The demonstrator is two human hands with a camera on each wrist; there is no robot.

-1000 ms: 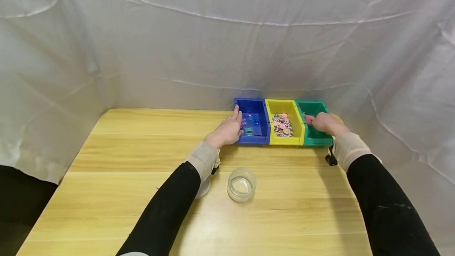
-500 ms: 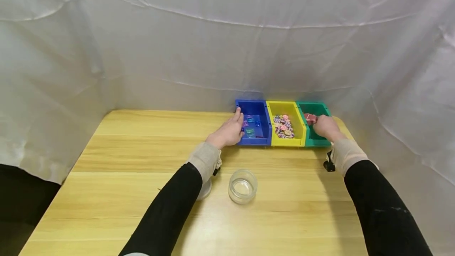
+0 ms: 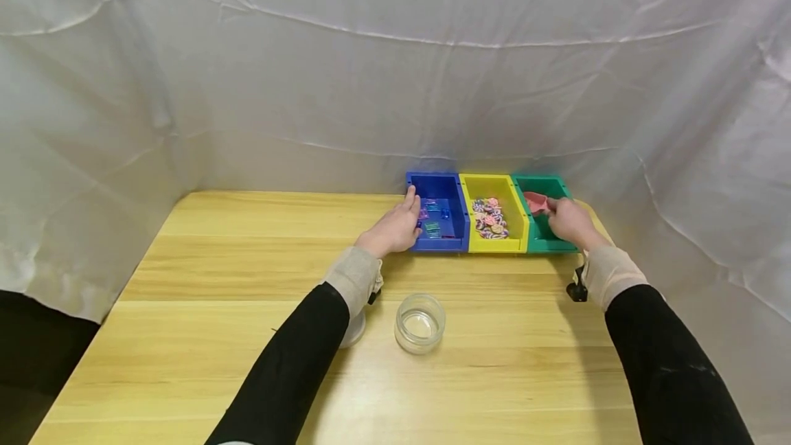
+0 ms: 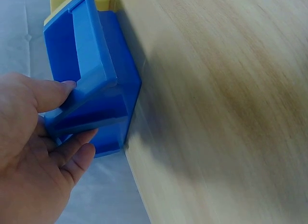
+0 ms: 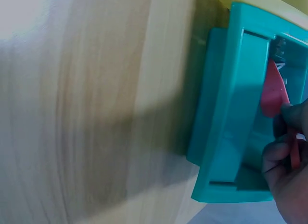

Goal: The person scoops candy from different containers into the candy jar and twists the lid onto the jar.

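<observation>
I look down on a pale wooden table (image 3: 247, 273) hung round with white cloth (image 3: 309, 88). At twelve o'clock, against the cloth, three small open bins stand touching in a row: a blue bin (image 3: 440, 213), a yellow bin (image 3: 492, 215) and a green bin (image 3: 544, 215).

My left hand (image 3: 393, 229) rests on the blue bin's left wall at about eleven o'clock. The left wrist view shows the thumb (image 4: 50, 94) lying on the rim and the fingers against the outer wall, clasping that wall and steadying the bin. Small coloured pieces lie inside it; I cannot tell what they are.

My right hand (image 3: 568, 220) is over the green bin at one o'clock. Its curled fingers (image 5: 281, 159) pinch the handle of a small red scoop (image 3: 534, 202), whose bowl hangs inside the bin near its far end. I cannot tell whether the scoop carries anything.

The yellow bin holds a heap of round, multicoloured bits. Near six o'clock, well apart from the bins, stands an open clear glass jar (image 3: 420, 322), which looks empty, with a pale round lid-like disc (image 3: 353, 329) just to its left, half hidden by my left sleeve.

I judge the work to be at an early stage: the scoop is in hand, and nothing has gone into the jar.
</observation>
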